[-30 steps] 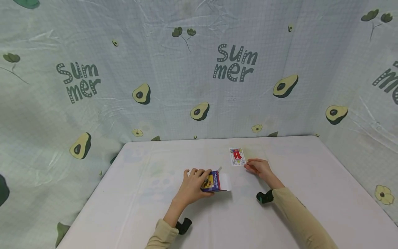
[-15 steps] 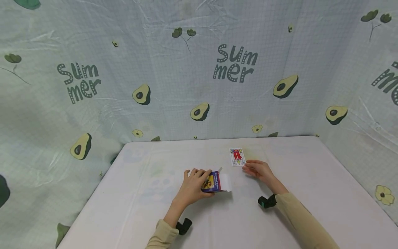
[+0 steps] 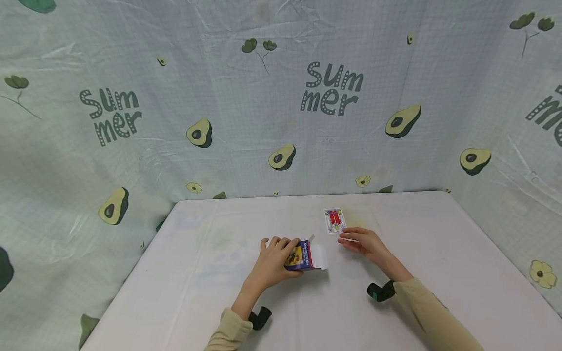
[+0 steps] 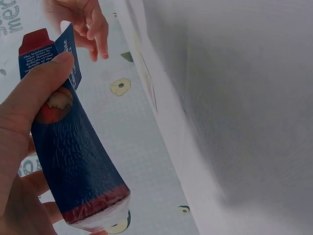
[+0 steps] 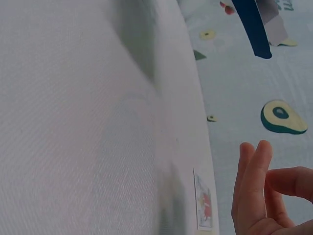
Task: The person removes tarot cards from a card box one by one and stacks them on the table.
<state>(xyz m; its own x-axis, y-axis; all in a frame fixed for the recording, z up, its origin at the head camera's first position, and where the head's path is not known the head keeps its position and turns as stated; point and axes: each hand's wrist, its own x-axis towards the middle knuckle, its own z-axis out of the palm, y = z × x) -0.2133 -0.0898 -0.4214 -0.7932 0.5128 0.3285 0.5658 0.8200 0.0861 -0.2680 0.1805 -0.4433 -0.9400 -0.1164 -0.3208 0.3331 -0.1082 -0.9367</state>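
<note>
My left hand [image 3: 273,262] grips a blue card box [image 3: 303,255] with a yellow picture and the lettering "Universal Waite". Its white end flap sticks out to the right. In the left wrist view the thumb lies across the box's dark blue side [image 4: 73,147], with fingers behind it. A card [image 3: 334,220] with a red and white picture lies flat on the table, beyond the box. Just below that card's near edge is my right hand [image 3: 362,243], holding nothing, its fingers loosely extended. Whether a fingertip touches the card I cannot tell.
A white cloth covers the table [image 3: 206,292], whose far edge meets a pale hanging cloth [image 3: 246,112] printed with avocados and "summer". Black wrist cameras sit under the left wrist [image 3: 260,318] and by the right wrist [image 3: 380,291].
My right hand has drawn back slightly toward me and left, away from the card's lower right corner. The card, the box and my left hand stay almost in place.
</note>
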